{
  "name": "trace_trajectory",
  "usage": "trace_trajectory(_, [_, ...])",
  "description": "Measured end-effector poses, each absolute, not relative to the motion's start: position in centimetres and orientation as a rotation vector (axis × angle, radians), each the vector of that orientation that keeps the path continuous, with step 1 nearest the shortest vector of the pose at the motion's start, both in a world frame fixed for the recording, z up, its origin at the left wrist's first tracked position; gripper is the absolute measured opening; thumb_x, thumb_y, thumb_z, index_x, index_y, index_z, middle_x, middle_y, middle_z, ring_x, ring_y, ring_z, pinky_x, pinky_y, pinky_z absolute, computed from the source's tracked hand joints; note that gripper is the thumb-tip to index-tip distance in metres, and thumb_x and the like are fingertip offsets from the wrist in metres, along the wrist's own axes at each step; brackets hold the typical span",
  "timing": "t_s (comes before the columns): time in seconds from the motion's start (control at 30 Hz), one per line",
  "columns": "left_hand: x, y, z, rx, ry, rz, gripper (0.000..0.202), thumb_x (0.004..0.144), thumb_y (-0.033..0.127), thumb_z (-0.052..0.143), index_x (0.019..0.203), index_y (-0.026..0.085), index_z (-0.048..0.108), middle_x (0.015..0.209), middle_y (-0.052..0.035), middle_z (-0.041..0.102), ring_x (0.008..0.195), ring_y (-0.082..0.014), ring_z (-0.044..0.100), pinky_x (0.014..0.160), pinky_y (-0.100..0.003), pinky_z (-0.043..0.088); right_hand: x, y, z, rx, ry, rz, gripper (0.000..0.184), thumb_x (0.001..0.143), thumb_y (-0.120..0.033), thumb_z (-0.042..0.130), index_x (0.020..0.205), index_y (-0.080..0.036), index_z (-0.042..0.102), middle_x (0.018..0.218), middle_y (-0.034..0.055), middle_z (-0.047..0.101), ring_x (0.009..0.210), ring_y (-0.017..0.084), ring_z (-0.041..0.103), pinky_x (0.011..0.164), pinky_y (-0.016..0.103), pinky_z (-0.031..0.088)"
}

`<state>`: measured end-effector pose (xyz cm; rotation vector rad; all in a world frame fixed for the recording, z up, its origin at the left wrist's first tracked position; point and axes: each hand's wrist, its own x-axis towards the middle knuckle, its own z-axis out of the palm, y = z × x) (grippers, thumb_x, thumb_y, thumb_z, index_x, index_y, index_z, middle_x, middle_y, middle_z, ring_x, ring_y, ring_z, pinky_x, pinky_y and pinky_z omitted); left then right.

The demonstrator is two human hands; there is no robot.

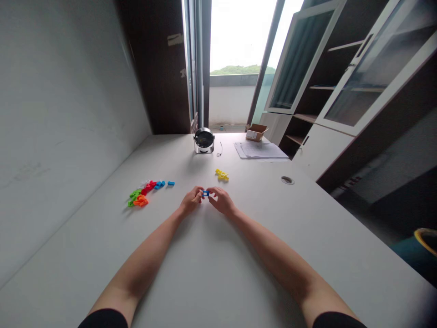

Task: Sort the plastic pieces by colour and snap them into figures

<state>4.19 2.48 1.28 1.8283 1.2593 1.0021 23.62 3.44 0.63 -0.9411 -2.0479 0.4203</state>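
Note:
Between my two hands, just above or on the white table, is a small blue plastic piece (205, 193) that looks like a rectangular frame with a pale middle. My left hand (193, 199) pinches it from the left. From the right, my right hand (220, 199) grips it with thumb and fingers curled. A small pile of yellow pieces (222, 175) lies beyond my hands. To the left are heaps of red pieces (149, 187), green pieces (134, 197), orange pieces (141, 201), blue pieces (159, 185) and some white ones. A single blue piece (171, 183) lies apart from them.
At the table's back stand a round black lamp-like device (204, 139) and an open cardboard box (256, 132). Papers (261, 150) lie in front of the box, and a thin cord (220, 149) near the device. A round cable hole (287, 180) is at right. A wall borders the left.

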Motion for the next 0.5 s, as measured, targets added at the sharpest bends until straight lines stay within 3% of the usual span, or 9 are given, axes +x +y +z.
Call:
trace_trajectory(0.2, [4.1, 2.5, 1.2, 1.837, 1.277, 1.016, 0.031, 0.085, 0.036, 0.058, 0.113, 0.021, 0.057, 0.090, -0.0017, 0.067, 0.069, -0.0123, 0.061, 0.065, -0.023, 0.047, 23.7, 4.3, -0.3, -0.972, -1.908, 0.724, 0.027, 0.082, -0.022, 0.057, 0.107, -0.023, 0.067, 0.094, 0.0017, 0.071, 0.081, 0.017, 0.066, 0.073, 0.029, 0.054])
trace_trajectory(0.5, [4.0, 2.0, 1.8, 1.949, 1.291, 0.956, 0.026, 0.087, 0.035, 0.054, 0.106, 0.021, 0.063, 0.087, -0.0019, 0.069, 0.070, -0.0138, 0.060, 0.065, -0.024, 0.046, 24.4, 4.6, -0.7, -1.072, -1.851, 0.839, 0.025, 0.087, -0.038, 0.059, 0.103, -0.024, 0.071, 0.075, -0.0003, 0.069, 0.068, 0.017, 0.062, 0.062, 0.026, 0.049])
